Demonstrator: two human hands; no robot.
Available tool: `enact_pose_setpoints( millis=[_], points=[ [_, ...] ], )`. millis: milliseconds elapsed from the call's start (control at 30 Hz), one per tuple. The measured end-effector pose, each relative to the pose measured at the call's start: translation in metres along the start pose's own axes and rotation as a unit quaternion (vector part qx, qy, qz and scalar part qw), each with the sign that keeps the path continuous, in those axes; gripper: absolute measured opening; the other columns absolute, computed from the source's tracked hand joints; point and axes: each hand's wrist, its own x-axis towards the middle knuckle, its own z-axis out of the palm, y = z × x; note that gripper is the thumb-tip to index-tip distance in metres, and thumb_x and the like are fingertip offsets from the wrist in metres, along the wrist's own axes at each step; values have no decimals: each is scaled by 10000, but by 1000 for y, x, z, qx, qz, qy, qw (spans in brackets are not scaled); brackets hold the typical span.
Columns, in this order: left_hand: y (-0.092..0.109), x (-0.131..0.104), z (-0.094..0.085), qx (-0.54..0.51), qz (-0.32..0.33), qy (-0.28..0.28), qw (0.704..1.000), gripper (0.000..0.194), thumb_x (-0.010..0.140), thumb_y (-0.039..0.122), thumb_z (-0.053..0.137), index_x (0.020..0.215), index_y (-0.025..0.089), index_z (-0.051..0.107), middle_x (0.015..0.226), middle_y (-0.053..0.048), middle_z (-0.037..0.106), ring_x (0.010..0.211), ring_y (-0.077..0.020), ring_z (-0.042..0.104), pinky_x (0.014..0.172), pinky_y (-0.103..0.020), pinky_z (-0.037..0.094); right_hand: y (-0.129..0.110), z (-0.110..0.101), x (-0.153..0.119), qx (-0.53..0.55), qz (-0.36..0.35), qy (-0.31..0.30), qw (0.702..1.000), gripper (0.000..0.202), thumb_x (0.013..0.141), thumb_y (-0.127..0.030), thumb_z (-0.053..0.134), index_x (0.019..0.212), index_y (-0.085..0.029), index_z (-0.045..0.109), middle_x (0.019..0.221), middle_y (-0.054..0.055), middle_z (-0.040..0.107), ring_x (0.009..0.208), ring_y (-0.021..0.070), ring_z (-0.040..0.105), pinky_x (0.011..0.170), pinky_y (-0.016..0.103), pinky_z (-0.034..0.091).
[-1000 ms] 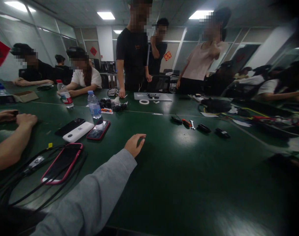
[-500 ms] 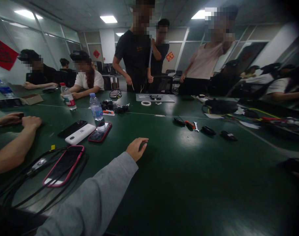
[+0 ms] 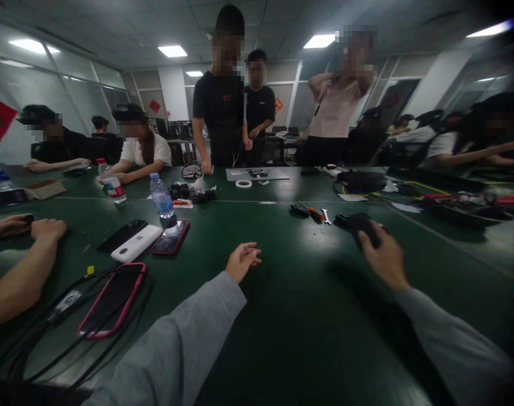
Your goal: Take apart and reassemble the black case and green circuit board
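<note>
My left hand (image 3: 240, 260) hovers or rests over the green table, its fingers loosely bent and apart with nothing in them. At the right, my right hand (image 3: 383, 251) is closed around a black rounded object (image 3: 364, 228). Its exact kind is too dark to tell. Just left of it lies a second small black object (image 3: 342, 220), partly hidden. Beyond, a small wrench (image 3: 325, 216) and an orange-and-black tool (image 3: 315, 213) lie side by side, with another dark item (image 3: 299, 211) to their left.
On the left are a phone in a red case (image 3: 113, 301) under black cables, another red-cased phone (image 3: 171, 237), a white power bank (image 3: 137, 243) and a water bottle (image 3: 161, 196). A neighbour's forearm (image 3: 26, 262) rests at far left. A tape roll (image 3: 243, 184) lies farther back.
My right hand has come into view from the right and taken hold of the rightmost black object. My left hand's fingers have spread slightly. The view has tilted up a little.
</note>
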Motion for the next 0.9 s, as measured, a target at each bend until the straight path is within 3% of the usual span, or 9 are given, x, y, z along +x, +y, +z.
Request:
enact_pose_setpoints(
  millis=[100,167,233,300,367,500,667,767,900],
  points=[
    [3,-3,5,-82,-65,35,994,467,724,363,663,1128,186,509,1114,-139,601,837,-178,644,803,-365,477,-93,49,-35,94,-65,-66,991,536,897,-457,369,1354,-177,380,1179,148,505,1056,264,513,886,413,421],
    [3,-3,6,-129,-89,66,986,535,714,389,670,1178,216,467,1161,-130,582,884,-183,640,835,-362,468,-152,67,-65,128,-110,-95,981,505,900,-430,371,1358,-216,368,1104,116,522,982,252,537,832,414,458],
    [1,-1,5,-175,-98,99,975,579,700,409,679,1196,229,439,1152,-113,588,889,-180,640,827,-343,479,-193,73,-93,130,-169,-125,969,486,895,-390,398,1362,-262,357,1045,101,519,927,242,540,780,397,481],
    [-4,4,2,-214,-96,145,961,584,681,414,695,1172,221,445,1076,-89,618,868,-169,641,788,-312,500,-216,71,-115,112,-231,-163,953,492,880,-339,433,1363,-288,350,1042,103,506,928,250,525,771,401,483],
    [-8,9,-1,-239,-86,192,948,540,672,424,698,1110,201,474,969,-65,637,823,-157,642,735,-286,515,-224,65,-128,105,-273,-194,936,526,868,-302,456,1375,-282,320,1100,115,482,983,270,498,809,432,469],
    [-10,14,-7,-257,-68,181,947,457,659,429,706,989,173,522,826,-40,642,717,-153,647,703,-304,529,-220,55,-133,197,-271,-226,915,671,829,-357,543,1400,-228,216,1230,128,407,1127,284,418,952,480,393],
    [-2,13,-10,-280,-88,151,944,484,717,526,604,1000,140,529,822,-93,666,746,-201,662,723,-359,533,-211,61,-131,399,-77,-261,875,596,836,-446,532,1308,-211,255,1143,98,453,1028,196,511,907,386,457],
    [3,11,-10,-276,-78,138,948,503,733,544,573,1037,145,531,840,-93,674,744,-195,663,731,-356,529,-210,65,-132,483,21,-307,820,517,845,-465,505,1239,-212,286,1084,79,481,944,169,557,795,334,512],
    [11,6,-7,-253,-89,124,955,539,717,552,583,1045,126,548,835,-112,682,737,-207,662,725,-362,524,-213,62,-132,562,65,-413,714,492,840,-456,517,1225,-213,331,1160,84,481,1016,179,538,780,320,530]
  ],
)
